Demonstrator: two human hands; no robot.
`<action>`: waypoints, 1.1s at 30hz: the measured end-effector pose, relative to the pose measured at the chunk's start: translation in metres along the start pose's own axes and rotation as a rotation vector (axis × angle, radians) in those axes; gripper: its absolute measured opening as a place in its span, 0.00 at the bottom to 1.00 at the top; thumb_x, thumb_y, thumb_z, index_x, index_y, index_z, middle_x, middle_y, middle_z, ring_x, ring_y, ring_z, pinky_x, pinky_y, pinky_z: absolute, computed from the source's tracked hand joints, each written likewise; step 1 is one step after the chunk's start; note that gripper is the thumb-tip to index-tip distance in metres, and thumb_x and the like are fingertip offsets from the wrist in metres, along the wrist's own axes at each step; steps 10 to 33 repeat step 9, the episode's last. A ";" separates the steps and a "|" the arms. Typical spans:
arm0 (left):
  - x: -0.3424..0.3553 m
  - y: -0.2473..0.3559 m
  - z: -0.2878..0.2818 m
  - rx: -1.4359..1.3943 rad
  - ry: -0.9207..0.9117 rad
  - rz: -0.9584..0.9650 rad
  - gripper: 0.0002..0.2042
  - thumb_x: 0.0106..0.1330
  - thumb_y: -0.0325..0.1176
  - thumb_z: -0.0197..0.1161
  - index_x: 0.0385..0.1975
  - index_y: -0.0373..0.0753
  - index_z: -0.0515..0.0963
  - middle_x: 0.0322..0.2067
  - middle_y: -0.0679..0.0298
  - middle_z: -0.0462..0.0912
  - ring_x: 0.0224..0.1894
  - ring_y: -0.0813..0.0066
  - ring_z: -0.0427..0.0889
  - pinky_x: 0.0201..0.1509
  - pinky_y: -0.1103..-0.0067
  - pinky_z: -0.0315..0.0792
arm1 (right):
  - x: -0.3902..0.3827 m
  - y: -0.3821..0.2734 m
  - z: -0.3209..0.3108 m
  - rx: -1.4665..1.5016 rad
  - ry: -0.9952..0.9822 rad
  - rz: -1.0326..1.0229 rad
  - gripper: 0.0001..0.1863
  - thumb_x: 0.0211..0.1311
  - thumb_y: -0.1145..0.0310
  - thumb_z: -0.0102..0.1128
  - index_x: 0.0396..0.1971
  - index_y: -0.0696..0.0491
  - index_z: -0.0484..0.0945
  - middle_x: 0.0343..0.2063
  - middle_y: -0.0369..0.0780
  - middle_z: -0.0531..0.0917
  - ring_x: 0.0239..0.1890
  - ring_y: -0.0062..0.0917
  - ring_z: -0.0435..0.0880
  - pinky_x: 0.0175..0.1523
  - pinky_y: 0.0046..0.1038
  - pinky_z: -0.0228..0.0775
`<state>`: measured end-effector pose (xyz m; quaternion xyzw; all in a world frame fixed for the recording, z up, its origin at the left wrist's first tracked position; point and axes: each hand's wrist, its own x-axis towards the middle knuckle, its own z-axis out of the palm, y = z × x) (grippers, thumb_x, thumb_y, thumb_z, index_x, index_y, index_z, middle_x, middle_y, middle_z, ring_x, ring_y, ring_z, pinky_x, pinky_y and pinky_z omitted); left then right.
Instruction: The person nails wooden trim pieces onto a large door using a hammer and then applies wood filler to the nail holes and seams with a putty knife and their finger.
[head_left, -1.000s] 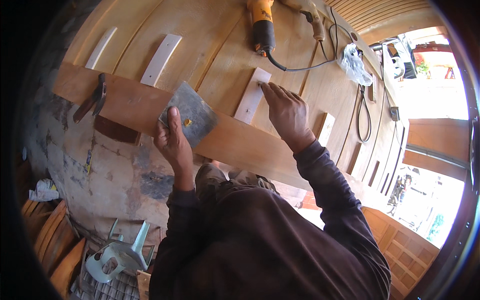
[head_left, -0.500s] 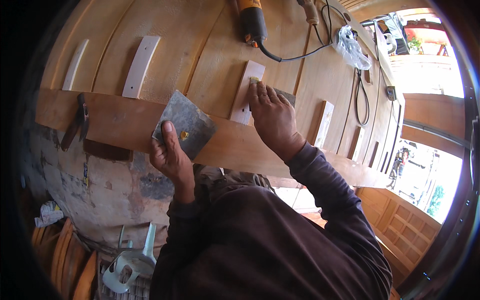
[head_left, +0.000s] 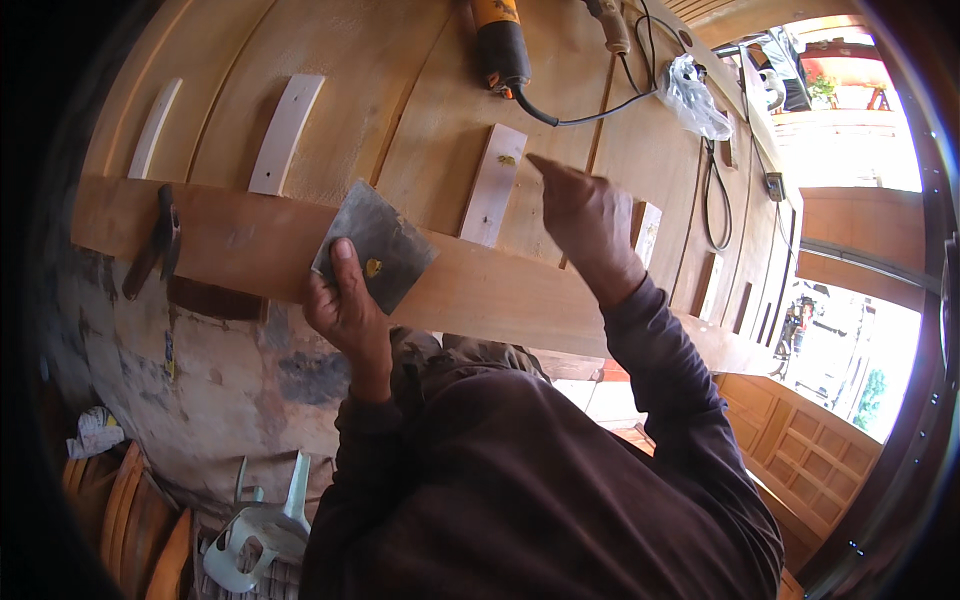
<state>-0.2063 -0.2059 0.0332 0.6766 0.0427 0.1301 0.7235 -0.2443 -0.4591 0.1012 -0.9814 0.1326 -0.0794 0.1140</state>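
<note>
Your left hand grips a grey scraper blade against the long plank; your right hand, fingers loosely curled, has lifted off the pale wood strip. An orange power tool lies beyond.

clear crumpled plastic bag on wooden panel, upper right — no labels, signs, screens.

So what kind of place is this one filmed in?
Probably a woodworking shop: a large curved wooden panel with pale wooden slats on it, a yellow-and-black corded power tool, and carved wooden door panels nearby.
</note>
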 end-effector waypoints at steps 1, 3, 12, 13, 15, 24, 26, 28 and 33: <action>0.000 -0.004 -0.003 0.003 -0.014 -0.022 0.12 0.80 0.29 0.65 0.35 0.25 0.81 0.33 0.65 0.86 0.34 0.87 0.76 0.39 0.81 0.75 | 0.004 0.001 0.002 0.001 -0.001 -0.002 0.18 0.65 0.75 0.59 0.50 0.45 0.91 0.33 0.43 0.92 0.31 0.36 0.92 0.37 0.38 0.84; -0.002 -0.009 -0.005 0.005 -0.026 -0.043 0.13 0.80 0.29 0.65 0.33 0.26 0.80 0.31 0.66 0.86 0.33 0.87 0.75 0.37 0.81 0.74 | 0.010 0.003 0.008 -0.145 -0.090 -0.016 0.19 0.65 0.73 0.57 0.51 0.44 0.91 0.30 0.45 0.91 0.30 0.39 0.91 0.36 0.39 0.82; -0.005 -0.013 -0.009 0.077 -0.034 -0.090 0.13 0.80 0.35 0.67 0.42 0.29 0.84 0.35 0.64 0.89 0.36 0.89 0.78 0.42 0.83 0.76 | 0.013 -0.013 0.008 -0.130 -0.153 0.004 0.19 0.66 0.72 0.56 0.51 0.44 0.91 0.31 0.47 0.91 0.31 0.42 0.91 0.39 0.41 0.83; -0.005 -0.013 -0.009 0.077 -0.034 -0.090 0.13 0.80 0.35 0.67 0.42 0.29 0.84 0.35 0.64 0.89 0.36 0.89 0.78 0.42 0.83 0.76 | 0.013 -0.013 0.008 -0.130 -0.153 0.004 0.19 0.66 0.72 0.56 0.51 0.44 0.91 0.31 0.47 0.91 0.31 0.42 0.91 0.39 0.41 0.83; -0.005 -0.013 -0.009 0.077 -0.034 -0.090 0.13 0.80 0.35 0.67 0.42 0.29 0.84 0.35 0.64 0.89 0.36 0.89 0.78 0.42 0.83 0.76 | 0.013 -0.013 0.008 -0.130 -0.153 0.004 0.19 0.66 0.72 0.56 0.51 0.44 0.91 0.31 0.47 0.91 0.31 0.42 0.91 0.39 0.41 0.83; -0.005 -0.013 -0.009 0.077 -0.034 -0.090 0.13 0.80 0.35 0.67 0.42 0.29 0.84 0.35 0.64 0.89 0.36 0.89 0.78 0.42 0.83 0.76 | 0.013 -0.013 0.008 -0.130 -0.153 0.004 0.19 0.66 0.72 0.56 0.51 0.44 0.91 0.31 0.47 0.91 0.31 0.42 0.91 0.39 0.41 0.83; -0.005 -0.013 -0.009 0.077 -0.034 -0.090 0.13 0.80 0.35 0.67 0.42 0.29 0.84 0.35 0.64 0.89 0.36 0.89 0.78 0.42 0.83 0.76 | 0.013 -0.013 0.008 -0.130 -0.153 0.004 0.19 0.66 0.72 0.56 0.51 0.44 0.91 0.31 0.47 0.91 0.31 0.42 0.91 0.39 0.41 0.83; -0.005 -0.013 -0.009 0.077 -0.034 -0.090 0.13 0.80 0.35 0.67 0.42 0.29 0.84 0.35 0.64 0.89 0.36 0.89 0.78 0.42 0.83 0.76 | 0.013 -0.013 0.008 -0.130 -0.153 0.004 0.19 0.66 0.72 0.56 0.51 0.44 0.91 0.31 0.47 0.91 0.31 0.42 0.91 0.39 0.41 0.83; -0.005 -0.013 -0.009 0.077 -0.034 -0.090 0.13 0.80 0.35 0.67 0.42 0.29 0.84 0.35 0.64 0.89 0.36 0.89 0.78 0.42 0.83 0.76 | 0.013 -0.013 0.008 -0.130 -0.153 0.004 0.19 0.66 0.72 0.56 0.51 0.44 0.91 0.31 0.47 0.91 0.31 0.42 0.91 0.39 0.41 0.83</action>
